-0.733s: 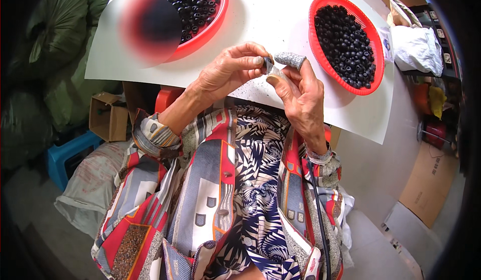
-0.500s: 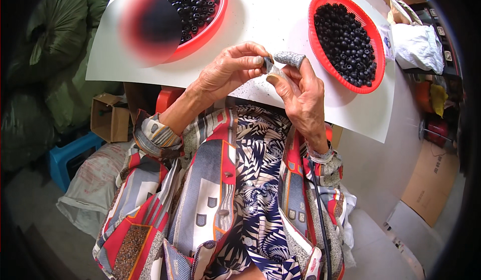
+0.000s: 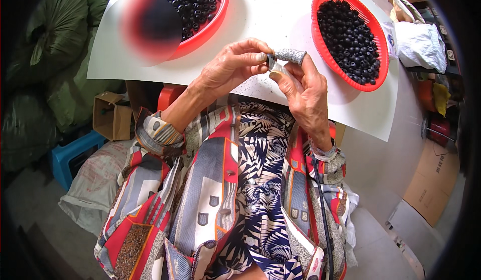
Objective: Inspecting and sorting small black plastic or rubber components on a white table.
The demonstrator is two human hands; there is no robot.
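Note:
Over the near edge of the white table (image 3: 260, 34), my hands meet. Between thumb and fingertips, my left hand (image 3: 228, 64) pinches a small black ring-like piece (image 3: 271, 58), mostly covered by the fingers. My right hand (image 3: 308, 97) is closed around a slim tool with a whitish, wrapped-looking handle (image 3: 280, 69); its tip is at the black piece, and its exact kind is unclear. A grey speckled finger cover (image 3: 291, 55) sits on my right index finger, stretched toward the piece. Small dark crumbs lie on the table below.
A red basket (image 3: 220, 17) of black hollow pieces stands at the left, partly blurred. Another red basket (image 3: 384, 54), fuller, stands at the right. Green sacks (image 3: 55, 34), an open carton (image 3: 112, 117) and a blue stool (image 3: 75, 155) are on the left; shelves hold a white bag (image 3: 420, 45) at right.
Both hands keep their grips with only slight finger movement. My right index finger, in its cover, has shifted a little closer to the black piece. The view has moved slightly.

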